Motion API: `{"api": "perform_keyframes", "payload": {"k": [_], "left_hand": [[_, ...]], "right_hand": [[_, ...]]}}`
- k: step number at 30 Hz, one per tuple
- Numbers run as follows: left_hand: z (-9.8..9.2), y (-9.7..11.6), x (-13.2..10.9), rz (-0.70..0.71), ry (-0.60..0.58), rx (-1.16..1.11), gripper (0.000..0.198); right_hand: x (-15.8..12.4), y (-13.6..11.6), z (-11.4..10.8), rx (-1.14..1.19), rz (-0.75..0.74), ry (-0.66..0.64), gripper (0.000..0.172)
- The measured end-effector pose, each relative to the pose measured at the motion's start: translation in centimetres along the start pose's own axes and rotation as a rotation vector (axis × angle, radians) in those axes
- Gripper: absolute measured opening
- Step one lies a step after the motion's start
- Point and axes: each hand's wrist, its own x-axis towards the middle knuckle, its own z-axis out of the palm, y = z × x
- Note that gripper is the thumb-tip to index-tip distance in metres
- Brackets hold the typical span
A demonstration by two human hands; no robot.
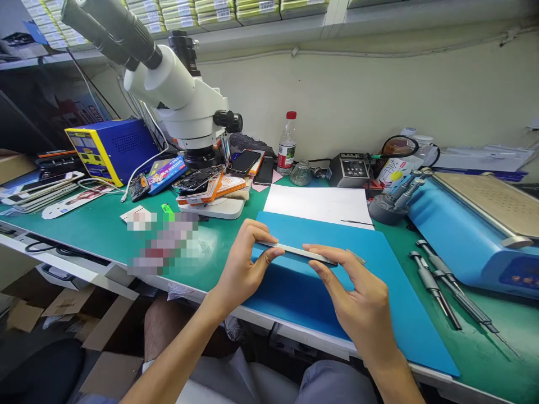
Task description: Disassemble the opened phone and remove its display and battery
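Both my hands hold a thin phone [297,251] edge-on above the blue mat [362,235]; its pale, silvery side faces me and its broad faces barely show. My left hand [246,264] pinches the left end between thumb and bent fingers. At the other end, my right hand [357,286] grips with the thumb below and the fingers along the top. Just behind the right fingers, a small thin grey piece [356,257] shows, mostly hidden; I cannot tell what it is. Beyond the mat lies a white sheet [315,202] with a dark thin tool [357,223] on it.
A microscope [177,95] stands at back left over stacked phones and boxes [210,188]. Screwdrivers [435,289] lie at right beside a blue machine [463,224]. A bottle [287,146], glass jar [301,174] and black station [348,170] line the wall. A blue-yellow unit [112,148] sits left.
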Motion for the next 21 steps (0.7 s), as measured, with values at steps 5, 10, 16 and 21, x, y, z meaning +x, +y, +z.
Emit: {"api": "perform_keyframes", "payload": {"k": [5, 10, 16, 21], "left_hand": [[0.0, 0.2, 0.2, -0.157, 0.045, -0.015, 0.007], [0.0, 0.2, 0.3, -0.335, 0.068, -0.009, 0.007], [0.1, 0.0, 0.6, -0.539, 0.042, -0.072, 0.031], [-0.1, 1.1, 1.0, -0.536, -0.122, -0.425, 0.055]], "right_hand": [[0.0, 0.3, 0.3, 0.059, 0.191, -0.009, 0.023], [0.4, -0.7, 0.2, 0.327, 0.442, -0.037, 0.041], [0.8, -0.9, -0.2, 0.395, 0.596, 0.011, 0.051], [1.5, 0.4, -0.8, 0.754, 0.884, 0.088, 0.066]]}}
